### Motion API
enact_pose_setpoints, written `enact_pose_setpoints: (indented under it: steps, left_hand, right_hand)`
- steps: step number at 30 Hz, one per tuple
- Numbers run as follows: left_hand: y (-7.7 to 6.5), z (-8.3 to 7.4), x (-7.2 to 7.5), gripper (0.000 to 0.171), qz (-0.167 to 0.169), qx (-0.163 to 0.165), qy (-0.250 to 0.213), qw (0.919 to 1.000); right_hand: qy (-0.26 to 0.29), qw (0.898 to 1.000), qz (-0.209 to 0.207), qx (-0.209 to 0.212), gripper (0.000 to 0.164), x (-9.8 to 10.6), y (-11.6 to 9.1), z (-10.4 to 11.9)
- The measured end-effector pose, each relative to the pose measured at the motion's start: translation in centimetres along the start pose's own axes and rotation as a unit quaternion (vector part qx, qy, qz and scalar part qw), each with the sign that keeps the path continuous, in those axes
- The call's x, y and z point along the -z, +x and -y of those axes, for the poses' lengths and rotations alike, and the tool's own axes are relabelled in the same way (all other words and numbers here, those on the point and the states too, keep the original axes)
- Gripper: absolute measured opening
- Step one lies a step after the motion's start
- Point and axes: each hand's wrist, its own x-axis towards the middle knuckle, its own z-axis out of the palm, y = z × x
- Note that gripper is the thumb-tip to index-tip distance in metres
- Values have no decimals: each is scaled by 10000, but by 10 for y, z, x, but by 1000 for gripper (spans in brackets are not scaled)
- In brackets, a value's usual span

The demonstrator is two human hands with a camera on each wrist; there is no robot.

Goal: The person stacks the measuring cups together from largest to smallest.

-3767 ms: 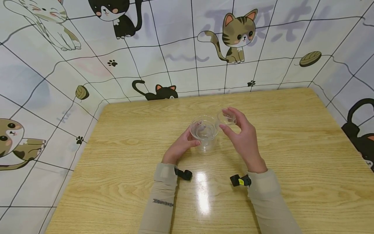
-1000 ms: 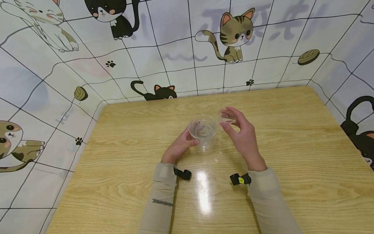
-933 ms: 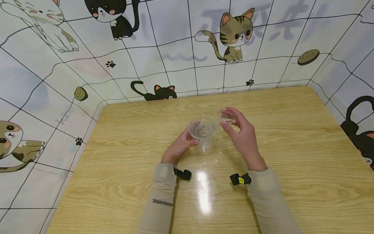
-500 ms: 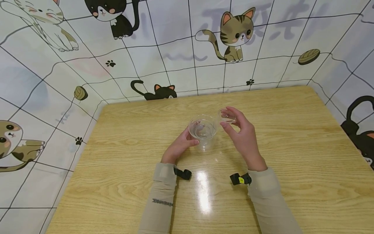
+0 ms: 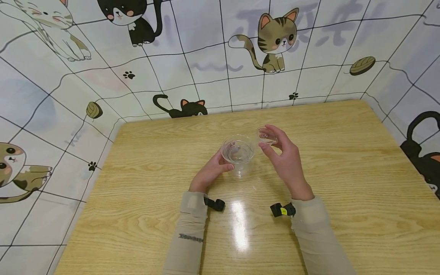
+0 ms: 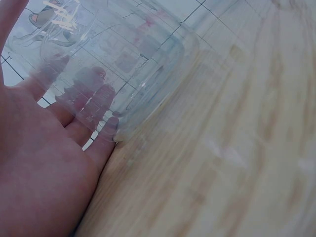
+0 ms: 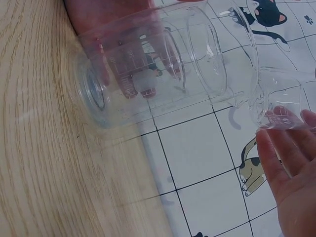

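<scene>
A large clear measuring cup [image 5: 240, 157] stands on the wooden table. My left hand [image 5: 214, 171] grips its left side, the thumb at the near wall and the fingers behind it; they show through the plastic in the left wrist view. Faint printed marks run along the wall of the measuring cup [image 7: 133, 64] in the right wrist view. Just right of its rim, my right hand [image 5: 288, 160] pinches a small clear cup [image 5: 267, 136] between thumb and fingers, above the table. That small cup [image 7: 284, 101] looks close to the large rim. Clear plastic makes its tilt and any liquid hard to tell.
The wooden table [image 5: 154, 214] has a bright light reflection near its middle. Behind and beside it stand white gridded walls [image 5: 206, 65] printed with cartoon cats. A black wrist camera [image 5: 215, 204] sits at the left cuff, another black camera [image 5: 280, 210] at the right.
Since the oldest frame the small cup has turned slightly in my right fingers, and the gap to the large rim looks a little wider. Over the last second both hands stay almost still.
</scene>
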Motion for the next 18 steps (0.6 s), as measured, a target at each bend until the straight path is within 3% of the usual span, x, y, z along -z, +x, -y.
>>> enact_pose_setpoints:
  steps: [8,12,18]
  left_hand:
    - [0,-1,0,83,0,-4,76,10000]
    - [-1,-2,-1,73,-11,-64,83,9999]
    - [-1,-4,0,73,51,-41,166,9998]
  right_hand:
    - [64,10000,25,-27,46,0,0,-2]
    - [97,9999,33,-45,46,0,1,-2]
    - [123,9999,35,-61,45,0,1,-1]
